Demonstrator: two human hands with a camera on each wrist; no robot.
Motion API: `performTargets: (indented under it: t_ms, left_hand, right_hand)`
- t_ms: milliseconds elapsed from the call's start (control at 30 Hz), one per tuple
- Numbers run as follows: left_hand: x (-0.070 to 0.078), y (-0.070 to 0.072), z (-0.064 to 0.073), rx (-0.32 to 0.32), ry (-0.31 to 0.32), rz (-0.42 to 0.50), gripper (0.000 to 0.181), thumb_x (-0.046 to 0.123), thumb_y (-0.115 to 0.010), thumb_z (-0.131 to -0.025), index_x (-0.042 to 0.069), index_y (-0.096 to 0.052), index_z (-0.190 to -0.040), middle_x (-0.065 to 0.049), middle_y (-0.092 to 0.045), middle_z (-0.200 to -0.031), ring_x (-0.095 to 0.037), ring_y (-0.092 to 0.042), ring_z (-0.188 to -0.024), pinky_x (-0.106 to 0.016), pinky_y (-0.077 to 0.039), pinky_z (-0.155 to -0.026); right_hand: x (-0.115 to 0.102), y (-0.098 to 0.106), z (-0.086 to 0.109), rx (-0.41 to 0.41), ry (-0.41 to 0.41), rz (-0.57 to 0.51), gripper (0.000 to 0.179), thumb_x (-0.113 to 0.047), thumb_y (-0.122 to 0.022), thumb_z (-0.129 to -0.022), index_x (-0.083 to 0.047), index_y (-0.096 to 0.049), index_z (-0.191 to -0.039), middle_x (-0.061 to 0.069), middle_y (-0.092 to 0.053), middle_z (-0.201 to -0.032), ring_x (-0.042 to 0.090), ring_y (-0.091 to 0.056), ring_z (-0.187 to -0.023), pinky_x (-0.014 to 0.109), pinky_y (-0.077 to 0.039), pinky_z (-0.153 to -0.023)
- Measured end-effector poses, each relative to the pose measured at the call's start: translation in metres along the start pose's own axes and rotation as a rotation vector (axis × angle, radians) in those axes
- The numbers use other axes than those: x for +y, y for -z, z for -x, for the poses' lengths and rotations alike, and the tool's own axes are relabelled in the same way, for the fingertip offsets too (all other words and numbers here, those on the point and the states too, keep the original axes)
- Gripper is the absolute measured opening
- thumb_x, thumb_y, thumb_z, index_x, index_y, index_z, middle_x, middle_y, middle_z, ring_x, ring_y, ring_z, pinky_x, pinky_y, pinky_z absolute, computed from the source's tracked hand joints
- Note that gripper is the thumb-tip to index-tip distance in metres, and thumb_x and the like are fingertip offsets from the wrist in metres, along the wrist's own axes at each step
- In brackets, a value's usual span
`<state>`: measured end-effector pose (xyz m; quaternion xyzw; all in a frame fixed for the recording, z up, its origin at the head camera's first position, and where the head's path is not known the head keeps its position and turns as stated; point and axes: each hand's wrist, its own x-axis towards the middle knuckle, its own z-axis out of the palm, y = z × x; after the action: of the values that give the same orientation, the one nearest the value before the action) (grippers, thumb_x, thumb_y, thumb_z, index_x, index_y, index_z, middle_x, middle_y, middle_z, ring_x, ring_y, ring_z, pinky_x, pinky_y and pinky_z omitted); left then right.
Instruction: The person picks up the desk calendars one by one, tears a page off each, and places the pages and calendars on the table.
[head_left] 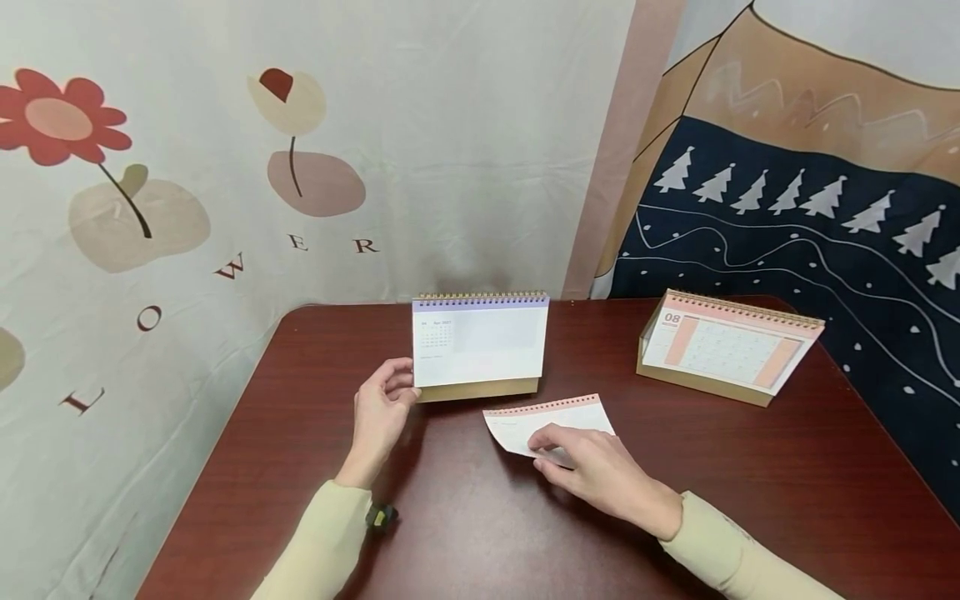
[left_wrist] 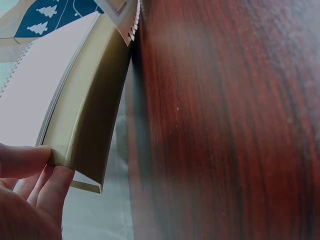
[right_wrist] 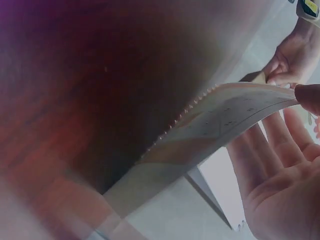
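A: Where's the loose page (head_left: pixel 551 417)?
B: In front of the purple-edged calendar (head_left: pixel 483 346) and a little to its right. The right hand (head_left: pixel 600 475) pinches it between thumb and fingers, partly closed; that grip probably keeps the thin paper from slipping. The page bows, and I can't tell if any of it touches the table (head_left: pixel 247 467).
A: Just 1 sheet?
B: I can't tell (the edges blur in the right wrist view).
A: Which way does it point?
B: Its pink, punched edge faces away from the person, on the calendar's side. The long axis runs left to right, right end slightly farther off.
A: And the left hand (head_left: pixel 381 412)?
B: At the calendar's lower left corner, thumb and fingers curled on the cardboard base, likely to steady it. The calendar stands tented, spiral up, long axis left to right, its front toward the person.
A: Anything farther out?
B: Well to its right, a pink calendar (head_left: pixel 723 350) marked 08 stands at an angle, perhaps so its front can be read.
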<state>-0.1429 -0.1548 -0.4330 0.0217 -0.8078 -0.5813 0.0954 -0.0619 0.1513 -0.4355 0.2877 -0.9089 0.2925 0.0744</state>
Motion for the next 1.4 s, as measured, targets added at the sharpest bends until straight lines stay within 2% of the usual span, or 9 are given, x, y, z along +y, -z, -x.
performTargets:
  t_ms: [200,367,533,667,767,1000,1100,1267,1400]
  left_hand:
    - [0.0,-0.001,0.0,-0.005,0.007,0.004,0.038,-0.015,-0.067,-0.085,0.003,-0.071,-0.118,-0.018,-0.075,-0.1,-0.018,-0.072,-0.083,-0.018,-0.057,-0.071]
    - [0.001,0.0,0.0,-0.008,0.009,0.008,0.039,-0.015,-0.066,-0.086,0.002,-0.07,-0.12,-0.021,-0.075,-0.102,-0.024,-0.072,-0.088,-0.017,-0.056,-0.072]
    - [0.002,0.0,0.0,-0.013,0.013,0.014,0.037,-0.014,-0.066,-0.088,0.003,-0.07,-0.121,-0.021,-0.074,-0.104,-0.028,-0.072,-0.09,-0.015,-0.055,-0.073]
    - [0.002,0.0,0.0,-0.011,0.014,0.012,0.038,-0.014,-0.067,-0.087,0.003,-0.07,-0.121,-0.021,-0.074,-0.103,-0.026,-0.072,-0.09,-0.016,-0.056,-0.073]
    - [0.001,0.0,0.0,-0.007,0.013,0.003,0.038,-0.014,-0.067,-0.086,0.003,-0.07,-0.12,-0.019,-0.075,-0.101,-0.021,-0.072,-0.087,-0.017,-0.057,-0.073]
    - [0.001,0.001,0.0,-0.026,0.014,0.02,0.038,-0.014,-0.066,-0.087,0.002,-0.069,-0.121,-0.021,-0.074,-0.103,-0.022,-0.071,-0.088,-0.015,-0.055,-0.073]
    - [0.0,0.001,-0.001,-0.028,0.016,0.02,0.038,-0.014,-0.066,-0.086,0.002,-0.069,-0.121,-0.021,-0.074,-0.103,-0.018,-0.071,-0.087,-0.016,-0.055,-0.074]
    - [-0.001,0.001,-0.002,-0.027,0.015,0.023,0.037,-0.016,-0.066,-0.085,0.001,-0.069,-0.119,-0.019,-0.074,-0.101,-0.012,-0.069,-0.084,-0.018,-0.057,-0.073]
    - [-0.002,0.002,-0.003,-0.035,0.012,0.033,0.037,-0.017,-0.065,-0.085,0.0,-0.069,-0.118,-0.02,-0.074,-0.101,-0.016,-0.07,-0.085,-0.018,-0.057,-0.073]
  right_hand:
    - [0.002,-0.011,0.002,-0.051,0.113,0.052,0.015,-0.017,-0.079,-0.09,-0.024,-0.073,-0.102,-0.016,-0.071,-0.099,0.009,-0.067,-0.095,0.039,-0.055,-0.084]
    - [0.003,-0.017,0.004,-0.088,0.183,0.064,0.016,-0.015,-0.08,-0.088,-0.026,-0.071,-0.097,-0.016,-0.065,-0.1,0.011,-0.063,-0.098,0.042,-0.052,-0.084]
    - [0.0,-0.018,0.006,-0.163,0.161,0.091,0.016,-0.019,-0.08,-0.09,-0.022,-0.072,-0.103,-0.011,-0.065,-0.108,0.014,-0.062,-0.105,0.042,-0.051,-0.087]
    - [-0.004,-0.015,0.007,-0.246,0.098,0.114,0.031,-0.029,-0.08,-0.091,-0.02,-0.072,-0.119,-0.002,-0.066,-0.126,0.024,-0.061,-0.121,0.057,-0.052,-0.093]
    - [-0.006,-0.013,0.007,-0.311,0.058,0.13,0.045,-0.039,-0.08,-0.09,-0.021,-0.069,-0.13,0.003,-0.063,-0.139,0.033,-0.055,-0.132,0.07,-0.047,-0.097]
    - [-0.006,-0.011,0.011,-0.393,0.045,0.175,0.068,-0.06,-0.076,-0.086,-0.024,-0.063,-0.142,0.003,-0.056,-0.152,0.037,-0.046,-0.142,0.072,-0.041,-0.103]
    - [-0.008,-0.011,0.013,-0.444,0.044,0.202,0.075,-0.067,-0.072,-0.085,-0.025,-0.061,-0.145,0.004,-0.049,-0.158,0.037,-0.041,-0.146,0.073,-0.038,-0.105]
    - [-0.013,-0.011,0.016,-0.501,0.055,0.26,0.084,-0.069,-0.074,-0.082,-0.026,-0.054,-0.152,0.004,-0.039,-0.164,0.038,-0.034,-0.15,0.075,-0.034,-0.106]
    - [-0.014,-0.012,0.02,-0.515,0.064,0.284,0.087,-0.065,-0.077,-0.082,-0.027,-0.05,-0.155,0.004,-0.035,-0.166,0.039,-0.03,-0.151,0.077,-0.035,-0.104]
